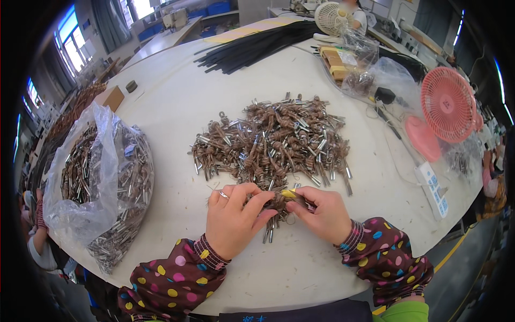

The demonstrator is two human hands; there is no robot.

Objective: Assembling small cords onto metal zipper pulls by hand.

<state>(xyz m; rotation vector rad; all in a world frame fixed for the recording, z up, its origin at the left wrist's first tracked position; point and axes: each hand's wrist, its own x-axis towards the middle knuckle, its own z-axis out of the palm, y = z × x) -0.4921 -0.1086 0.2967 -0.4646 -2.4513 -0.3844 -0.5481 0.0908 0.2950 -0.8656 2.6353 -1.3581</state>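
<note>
While both hands meet near the table's near edge, the left hand (233, 217) is narrowed to a pinch, thumb and fingers closed on a brown cord piece (276, 203) whose metal tips point toward six o'clock. From three o'clock of that piece, the right hand (328, 216) grips a small item with a yellow part (289, 192); its exact kind is mostly hidden by the fingers. Just beyond the hands, at twelve o'clock, lies a heap of knotted brown cords (276, 142) with silver metal tips, spread over the white table (177, 115). At nine o'clock from the hands stands an open clear plastic bag (110, 201) filled with similar cords, and at ten o'clock a small cardboard box (110, 98) sits just behind it. A pink fan (446, 104) stands at two o'clock, a white power strip (431, 188) lies at three, and black strips (249, 48) lie well beyond the heap at twelve.
</note>
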